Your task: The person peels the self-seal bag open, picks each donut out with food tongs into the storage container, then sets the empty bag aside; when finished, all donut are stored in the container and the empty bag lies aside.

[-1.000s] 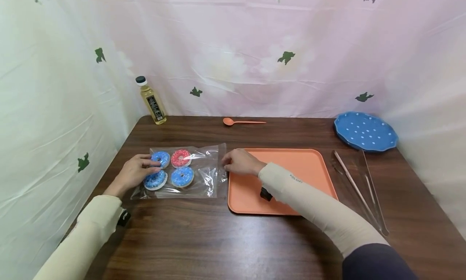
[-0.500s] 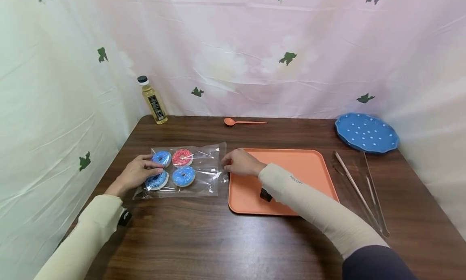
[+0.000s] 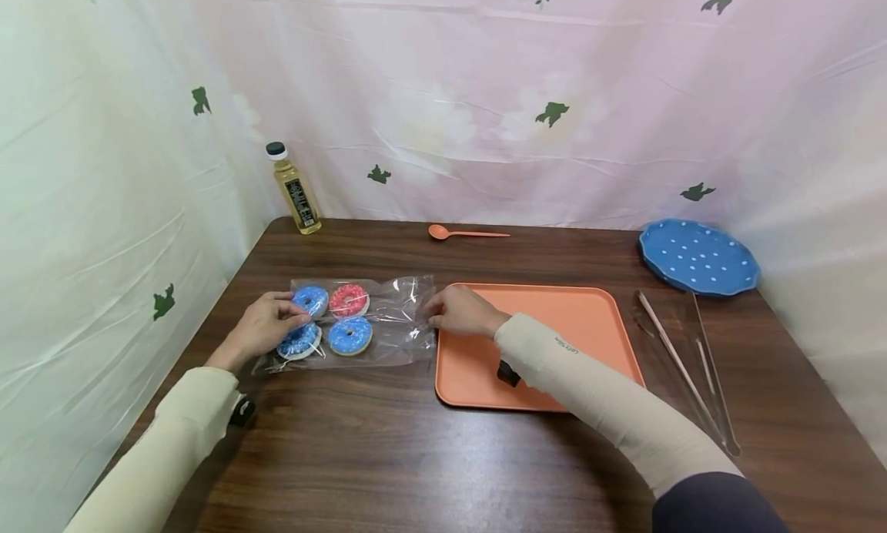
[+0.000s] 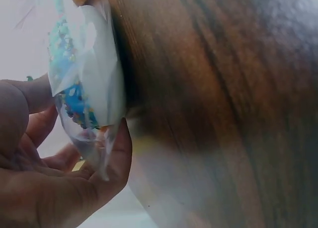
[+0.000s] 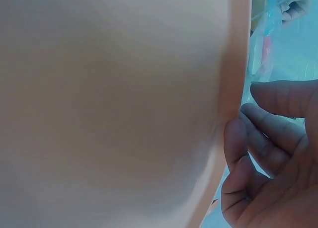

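A clear plastic bag (image 3: 395,340) with several ring doughnuts inside lies left of the orange tray (image 3: 540,348). One doughnut has pink icing (image 3: 349,300); the others, such as the front one (image 3: 349,335), are blue with sprinkles. My left hand (image 3: 262,329) grips the bag's left end around a blue doughnut. In the left wrist view the thumb lies over that doughnut (image 4: 102,64) and the fingers curl under the bag. My right hand (image 3: 464,311) pinches the bag's right edge between thumb and index finger, over the tray's left rim. Its other fingers are curled beside that rim in the right wrist view.
Behind stand an oil bottle (image 3: 298,194) at the left and an orange spoon (image 3: 467,233) in the middle. A blue dotted plate (image 3: 700,257) is at the back right, with tongs (image 3: 682,363) in front of it. Curtains border the table (image 3: 388,456).
The bag's right end has straightened, and its near right corner has shifted slightly away and to the right. Both hands keep nearly the same places; the head view has moved slightly.
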`<state>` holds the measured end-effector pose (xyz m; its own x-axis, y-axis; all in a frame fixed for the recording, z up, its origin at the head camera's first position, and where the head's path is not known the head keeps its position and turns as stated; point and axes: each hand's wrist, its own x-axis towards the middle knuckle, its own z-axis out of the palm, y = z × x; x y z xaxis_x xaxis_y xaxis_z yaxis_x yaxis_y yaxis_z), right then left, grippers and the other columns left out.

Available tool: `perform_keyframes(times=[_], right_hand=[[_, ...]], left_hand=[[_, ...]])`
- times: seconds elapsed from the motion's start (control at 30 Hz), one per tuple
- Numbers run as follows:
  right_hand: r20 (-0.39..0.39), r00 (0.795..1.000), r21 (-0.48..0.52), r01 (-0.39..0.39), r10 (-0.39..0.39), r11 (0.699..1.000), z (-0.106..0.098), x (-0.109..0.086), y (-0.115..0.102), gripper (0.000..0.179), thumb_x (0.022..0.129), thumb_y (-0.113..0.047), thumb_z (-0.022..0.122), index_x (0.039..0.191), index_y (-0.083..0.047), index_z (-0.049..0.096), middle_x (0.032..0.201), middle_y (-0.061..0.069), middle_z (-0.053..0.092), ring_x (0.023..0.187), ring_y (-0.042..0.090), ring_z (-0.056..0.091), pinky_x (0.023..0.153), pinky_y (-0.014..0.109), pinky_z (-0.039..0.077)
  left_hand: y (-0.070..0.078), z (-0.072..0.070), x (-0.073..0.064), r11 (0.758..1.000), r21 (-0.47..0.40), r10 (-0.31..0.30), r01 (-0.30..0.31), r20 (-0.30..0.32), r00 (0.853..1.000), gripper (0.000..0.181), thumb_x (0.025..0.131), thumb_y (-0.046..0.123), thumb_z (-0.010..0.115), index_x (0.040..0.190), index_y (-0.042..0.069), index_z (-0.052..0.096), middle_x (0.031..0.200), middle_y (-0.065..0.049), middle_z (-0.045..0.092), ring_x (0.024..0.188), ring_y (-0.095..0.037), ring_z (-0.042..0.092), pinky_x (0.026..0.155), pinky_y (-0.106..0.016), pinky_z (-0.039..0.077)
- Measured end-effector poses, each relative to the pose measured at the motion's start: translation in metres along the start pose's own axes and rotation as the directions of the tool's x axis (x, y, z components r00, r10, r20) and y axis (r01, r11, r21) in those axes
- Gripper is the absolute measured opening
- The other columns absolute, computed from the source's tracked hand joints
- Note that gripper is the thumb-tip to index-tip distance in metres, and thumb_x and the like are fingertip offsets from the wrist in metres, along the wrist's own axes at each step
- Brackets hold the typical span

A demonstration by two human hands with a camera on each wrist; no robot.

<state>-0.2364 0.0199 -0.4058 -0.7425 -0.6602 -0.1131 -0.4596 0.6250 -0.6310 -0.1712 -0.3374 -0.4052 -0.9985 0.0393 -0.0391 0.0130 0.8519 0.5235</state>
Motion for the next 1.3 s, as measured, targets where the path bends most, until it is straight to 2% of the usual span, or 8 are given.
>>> perform_keyframes(times=[0.23,0.4,0.6,0.7,0.83,1.03,1.13,1.3], right_hand=[[-0.021,1.0,-0.009,-0.005,0.005,1.0,-0.001,0.0,-0.001,0.026,0.097,-0.013,0.067,0.121,-0.008,0.073,0.095,0.003,0.072,0.049,0.008,0.03,0.052,0.025,0.032],[-0.009,0.999,0.035,-0.038,0.039,0.999,-0.003,-0.002,0.0,0.029,0.098,-0.013,0.065,0.126,-0.008,0.071,0.085,0.01,0.072,0.049,0.01,0.029,0.052,0.026,0.032],[-0.018,0.999,0.04,-0.038,0.039,0.998,-0.005,-0.004,0.001,0.029,0.097,-0.013,0.065,0.126,-0.009,0.071,0.118,0.003,0.07,0.055,0.008,0.036,0.056,0.028,0.035],[-0.03,0.999,0.018,-0.014,0.015,1.0,-0.007,-0.007,0.002,0.03,0.097,-0.013,0.064,0.126,-0.009,0.071,0.118,0.003,0.069,0.06,0.01,0.042,0.061,0.029,0.041],[-0.057,0.998,-0.01,0.025,-0.025,1.0,-0.013,-0.018,0.004,0.031,0.097,-0.014,0.064,0.126,-0.006,0.07,0.12,0.004,0.067,0.089,0.011,0.063,0.081,0.034,0.052],[-0.069,0.997,-0.042,-0.021,0.018,0.999,-0.028,-0.058,0.01,0.033,0.099,-0.018,0.064,0.13,-0.008,0.068,0.127,0.004,0.067,0.097,0.016,0.067,0.085,0.039,0.054],[-0.102,0.993,-0.088,-0.068,0.059,0.994,-0.033,-0.088,0.015,0.032,0.099,-0.021,0.066,0.128,-0.01,0.069,0.121,0.002,0.069,0.092,0.015,0.065,0.077,0.038,0.054],[-0.19,0.978,-0.249,-0.127,0.08,0.96,-0.036,-0.14,0.026,0.032,0.095,-0.017,0.07,0.126,-0.009,0.07,0.119,0.006,0.07,0.09,0.019,0.066,0.074,0.041,0.055]], left_hand=[[-0.005,-0.002,-0.004,0.997,-0.068,-0.034,0.031,-0.051,0.998,0.031,0.102,0.024,0.063,0.107,-0.006,0.072,0.147,-0.032,0.038,0.133,-0.052,0.036,0.106,-0.065,0.03],[-0.008,-0.005,-0.007,0.996,-0.089,-0.015,0.004,-0.12,0.993,0.034,0.102,0.027,0.062,0.109,-0.006,0.072,0.141,-0.029,0.044,0.125,-0.048,0.044,0.099,-0.062,0.038],[-0.01,-0.005,-0.009,0.996,-0.094,-0.005,-0.008,-0.144,0.99,0.033,0.102,0.026,0.063,0.11,-0.004,0.073,0.123,-0.025,0.056,0.113,-0.04,0.052,0.093,-0.058,0.042],[-0.012,-0.005,-0.011,0.993,-0.117,0.0,-0.017,-0.145,0.989,0.03,0.102,0.024,0.063,0.111,-0.004,0.073,0.121,-0.025,0.058,0.112,-0.041,0.053,0.093,-0.058,0.043],[-0.015,-0.003,-0.013,0.988,-0.151,-0.008,-0.015,-0.149,0.989,0.03,0.103,0.023,0.062,0.112,-0.004,0.072,0.121,-0.026,0.058,0.111,-0.041,0.054,0.092,-0.058,0.043],[-0.019,-0.004,-0.015,0.98,-0.195,-0.052,0.028,-0.118,0.992,0.033,0.104,0.026,0.059,0.115,-0.004,0.07,0.124,-0.026,0.057,0.112,-0.039,0.053,0.091,-0.054,0.044],[-0.023,-0.004,-0.015,0.976,-0.215,-0.06,0.036,-0.107,0.992,0.034,0.105,0.026,0.058,0.116,-0.004,0.069,0.125,-0.026,0.056,0.112,-0.039,0.052,0.089,-0.052,0.045],[-0.028,-0.005,-0.014,0.972,-0.233,-0.067,0.043,-0.094,0.993,0.036,0.105,0.028,0.057,0.118,-0.004,0.068,0.126,-0.026,0.056,0.112,-0.038,0.053,0.088,-0.05,0.046]])
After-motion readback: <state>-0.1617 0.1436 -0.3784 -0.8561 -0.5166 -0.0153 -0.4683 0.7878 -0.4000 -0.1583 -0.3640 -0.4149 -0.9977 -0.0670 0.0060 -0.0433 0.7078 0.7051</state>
